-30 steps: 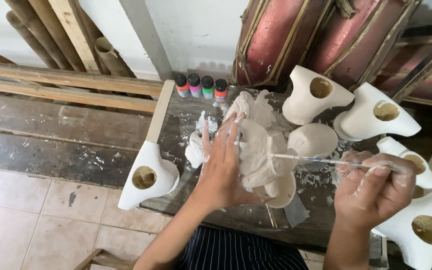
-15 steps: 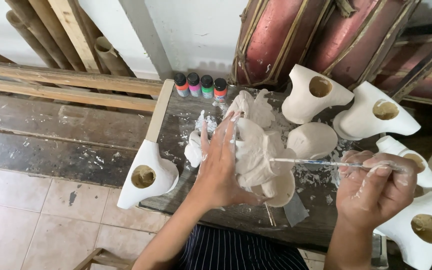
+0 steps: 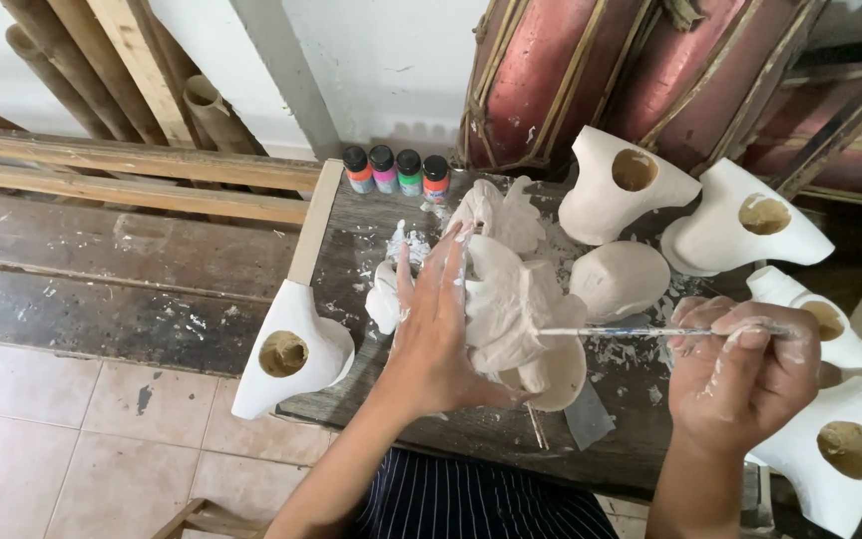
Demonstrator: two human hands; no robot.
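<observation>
My right hand (image 3: 742,374), down at four o'clock, pinched a thin brush (image 3: 631,331) whose tip touched the white carved figure (image 3: 506,299) at the middle of the dark workbench (image 3: 351,250), while my left hand (image 3: 438,334) lay flat with fingers spread against that figure's left side, steadying it. At eight o'clock a white hollow cast (image 3: 291,351) sat on the bench edge, and more casts (image 3: 621,185) stood at two o'clock. Four small paint bottles (image 3: 396,172) lined up at twelve o'clock, farthest away
</observation>
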